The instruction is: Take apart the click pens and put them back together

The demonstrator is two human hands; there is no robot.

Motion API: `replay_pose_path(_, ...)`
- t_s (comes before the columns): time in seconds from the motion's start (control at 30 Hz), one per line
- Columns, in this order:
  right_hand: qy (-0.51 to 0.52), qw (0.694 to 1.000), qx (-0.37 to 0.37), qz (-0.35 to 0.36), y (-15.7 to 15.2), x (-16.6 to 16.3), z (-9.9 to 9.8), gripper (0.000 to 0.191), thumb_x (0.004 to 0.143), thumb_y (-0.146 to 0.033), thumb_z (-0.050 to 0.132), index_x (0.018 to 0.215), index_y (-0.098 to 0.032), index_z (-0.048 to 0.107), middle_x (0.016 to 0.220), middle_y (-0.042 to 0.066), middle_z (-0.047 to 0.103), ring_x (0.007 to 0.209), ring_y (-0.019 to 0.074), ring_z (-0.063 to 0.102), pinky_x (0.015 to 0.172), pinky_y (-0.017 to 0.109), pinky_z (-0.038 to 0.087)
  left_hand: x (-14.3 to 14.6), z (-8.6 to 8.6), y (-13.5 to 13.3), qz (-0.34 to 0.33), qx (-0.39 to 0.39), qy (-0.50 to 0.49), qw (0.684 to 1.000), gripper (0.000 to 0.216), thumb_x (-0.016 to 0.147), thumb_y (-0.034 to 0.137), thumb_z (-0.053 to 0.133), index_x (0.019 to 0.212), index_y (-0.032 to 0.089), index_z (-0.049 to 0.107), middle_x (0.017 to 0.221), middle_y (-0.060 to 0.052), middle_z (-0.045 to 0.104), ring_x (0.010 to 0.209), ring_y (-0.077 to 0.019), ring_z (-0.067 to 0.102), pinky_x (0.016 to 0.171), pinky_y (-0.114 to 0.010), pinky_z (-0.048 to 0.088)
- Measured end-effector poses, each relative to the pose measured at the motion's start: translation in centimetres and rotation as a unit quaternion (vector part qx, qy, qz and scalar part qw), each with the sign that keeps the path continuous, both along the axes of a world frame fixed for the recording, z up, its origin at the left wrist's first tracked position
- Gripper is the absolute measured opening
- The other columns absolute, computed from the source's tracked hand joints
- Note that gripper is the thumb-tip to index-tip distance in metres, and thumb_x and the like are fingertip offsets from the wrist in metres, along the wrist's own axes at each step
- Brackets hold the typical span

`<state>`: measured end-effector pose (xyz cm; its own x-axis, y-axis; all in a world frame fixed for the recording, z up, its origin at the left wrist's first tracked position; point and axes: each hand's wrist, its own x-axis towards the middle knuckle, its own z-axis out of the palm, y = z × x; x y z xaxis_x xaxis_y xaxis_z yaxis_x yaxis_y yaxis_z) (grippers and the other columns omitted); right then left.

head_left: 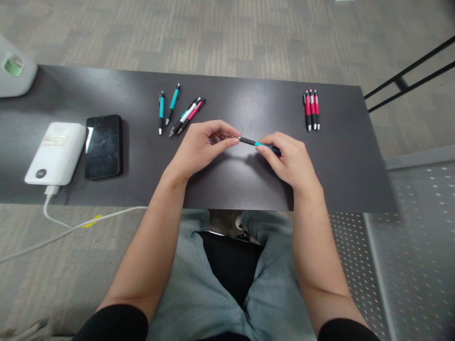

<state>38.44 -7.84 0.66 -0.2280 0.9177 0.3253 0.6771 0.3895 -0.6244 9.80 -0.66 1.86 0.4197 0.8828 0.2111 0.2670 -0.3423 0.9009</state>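
A teal pen [248, 141] with a black grip is held nearly level above the dark table. My left hand [209, 142] pinches its tip end between thumb and fingers. My right hand [286, 156] is closed around the teal barrel at the other end. Beyond my left hand lie two teal pens [161, 112] and a small overlapping pile with a white pen [185, 116] and a red pen [192, 116]. At the right, three red pens [312, 110] lie side by side, tips toward me.
On the left side of the table [227, 189] are a black phone [104, 148] and a white power bank [56, 152] with a white cable [121, 211] hanging off the near edge. A white device [16, 71] stands at the far left corner. Black metal bars [408, 76] are beyond the right edge.
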Motion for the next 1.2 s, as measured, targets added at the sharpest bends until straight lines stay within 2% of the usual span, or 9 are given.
replay_pose_path(0.07, -0.005, 1.0, -0.001, 0.004, 0.0, 0.0, -0.1, 0.039, 0.132, -0.057, 0.062, 0.111, -0.032, 0.084, 0.102, 0.009, 0.086, 0.096, 0.0331, 0.081, 0.093, 0.05, 0.064, 0.0, -0.1, 0.0, -0.001, 0.002, -0.001, 1.0, 0.029, 0.102, 0.052, 0.102, 0.106, 0.025, 0.093, 0.103, -0.008, 0.093, 0.092, -0.0253, 0.081, 0.084, -0.039, 0.065)
replay_pose_path(0.17, -0.001, 1.0, -0.005, -0.011, 0.0, 0.2, -0.4, 0.034, 0.126, -0.062, 0.074, 0.122, -0.031, 0.085, 0.096, 0.005, 0.084, 0.083, 0.0289, 0.077, 0.082, 0.043, 0.059, -0.1, -0.1, 0.1, -0.002, 0.009, -0.002, 1.0, 0.029, 0.102, 0.052, 0.101, 0.106, 0.025, 0.093, 0.104, -0.008, 0.093, 0.092, -0.0254, 0.081, 0.084, -0.039, 0.065)
replay_pose_path(0.23, -0.008, 1.0, -0.005, -0.015, 0.0, 0.2, -0.4, 0.037, 0.123, -0.067, 0.077, 0.124, -0.031, 0.085, 0.098, 0.004, 0.086, 0.082, 0.0278, 0.077, 0.08, 0.041, 0.057, -0.2, -0.1, 0.1, -0.001, 0.014, -0.001, 1.0, 0.028, 0.103, 0.052, 0.101, 0.106, 0.025, 0.093, 0.104, -0.008, 0.093, 0.092, -0.0255, 0.081, 0.084, -0.04, 0.066)
replay_pose_path(0.43, -0.038, 0.999, -0.037, 0.007, 0.3, 0.1, -0.1, 0.047, 0.132, -0.066, 0.059, 0.116, -0.031, 0.087, 0.09, 0.006, 0.087, 0.085, 0.0309, 0.082, 0.082, 0.042, 0.058, -0.1, 0.3, -0.1, 0.006, 0.017, 0.013, 1.0, 0.029, 0.104, 0.053, 0.1, 0.106, 0.026, 0.092, 0.105, -0.008, 0.094, 0.096, -0.0266, 0.082, 0.086, -0.04, 0.067)
replay_pose_path(0.6, -0.02, 1.0, 0.016, -0.008, 0.2, 0.0, -0.3, 0.032, 0.126, -0.057, 0.072, 0.12, -0.03, 0.087, 0.106, 0.006, 0.092, 0.089, 0.0298, 0.082, 0.081, 0.043, 0.059, 0.3, -0.3, -0.2, 0.005, 0.003, 0.006, 1.0, 0.043, 0.105, 0.066, 0.1, 0.115, 0.026, 0.089, 0.106, -0.008, 0.092, 0.096, -0.0251, 0.083, 0.082, -0.036, 0.064)
replay_pose_path(0.7, -0.018, 0.999, 0.025, -0.017, -0.1, 0.0, 0.0, 0.023, 0.126, -0.05, 0.073, 0.123, -0.032, 0.087, 0.113, 0.008, 0.093, 0.093, 0.0319, 0.083, 0.086, 0.048, 0.064, 0.4, -0.5, -0.1, 0.005, 0.01, 0.014, 1.0, 0.053, 0.109, 0.079, 0.095, 0.106, 0.027, 0.086, 0.098, -0.007, 0.09, 0.091, -0.0241, 0.081, 0.08, -0.036, 0.061)
replay_pose_path(0.83, -0.032, 0.999, -0.007, -0.012, -0.4, -0.2, 0.7, 0.023, 0.128, -0.051, 0.069, 0.126, -0.036, 0.086, 0.125, 0.01, 0.094, 0.108, 0.0382, 0.086, 0.1, 0.057, 0.072, 0.5, -0.4, 0.0, 0.001, 0.044, 0.033, 0.998, 0.063, 0.115, 0.087, 0.081, 0.094, 0.027, 0.082, 0.091, -0.007, 0.087, 0.087, -0.0259, 0.079, 0.08, -0.038, 0.059)
replay_pose_path(0.97, -0.039, 0.999, -0.013, -0.003, -0.3, -0.2, 0.6, 0.026, 0.128, -0.055, 0.068, 0.125, -0.037, 0.087, 0.126, 0.01, 0.095, 0.113, 0.0401, 0.087, 0.099, 0.058, 0.073, 0.5, -0.3, 0.1, -0.007, 0.041, 0.047, 0.998, 0.061, 0.117, 0.081, 0.081, 0.088, 0.027, 0.08, 0.085, -0.006, 0.084, 0.087, -0.027, 0.08, 0.081, -0.038, 0.059)
replay_pose_path(1.2, -0.063, 0.998, 0.013, -0.013, 0.1, -0.2, 0.0, 0.041, 0.132, -0.061, 0.065, 0.123, -0.03, 0.09, 0.11, 0.008, 0.095, 0.097, 0.0319, 0.088, 0.09, 0.043, 0.06, 0.5, -0.7, 0.1, 0.005, 0.074, 0.076, 0.994, 0.042, 0.12, 0.057, 0.079, 0.092, 0.026, 0.083, 0.089, -0.006, 0.087, 0.09, -0.0273, 0.082, 0.09, -0.039, 0.061)
